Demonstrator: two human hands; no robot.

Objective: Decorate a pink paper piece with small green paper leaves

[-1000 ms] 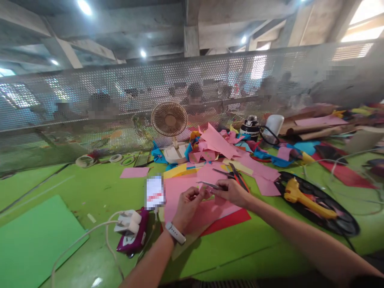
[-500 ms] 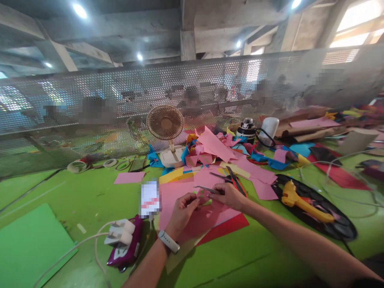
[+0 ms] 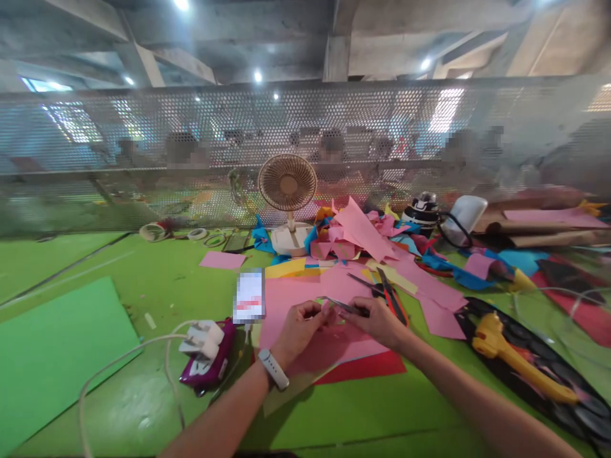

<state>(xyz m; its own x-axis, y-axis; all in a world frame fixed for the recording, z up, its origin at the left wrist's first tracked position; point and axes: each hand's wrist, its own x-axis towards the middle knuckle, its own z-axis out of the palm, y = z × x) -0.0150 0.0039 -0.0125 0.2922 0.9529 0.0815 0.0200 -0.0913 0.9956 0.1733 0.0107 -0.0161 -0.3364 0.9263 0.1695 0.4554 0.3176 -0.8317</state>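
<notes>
My left hand point(image 3: 300, 327), with a white watch band on its wrist, pinches a small folded piece of pink paper point(image 3: 328, 314). My right hand point(image 3: 379, 321) is closed around dark, bent-tipped tweezers point(image 3: 344, 306). Their tip reaches left across the top of the small piece; whether it touches the paper I cannot tell. Both hands are close together above large pink sheets point(image 3: 281, 292), with red paper point(image 3: 367, 369) sticking out below. Scissors point(image 3: 394, 299) with dark blades and orange edging lie just behind my right hand.
A phone point(image 3: 249, 296) and a purple power strip point(image 3: 207, 362) with white plugs lie left. Behind are a small fan point(image 3: 287, 183) and heaped paper scraps point(image 3: 358, 226). A yellow glue gun point(image 3: 520, 362) rests on a black tray point(image 3: 477, 312) at right. Green card point(image 3: 67, 356) lies far left.
The camera view has turned a little left and dipped, so the table things appear further right. My hands stay close together; the small pink piece and tweezers are still held.
</notes>
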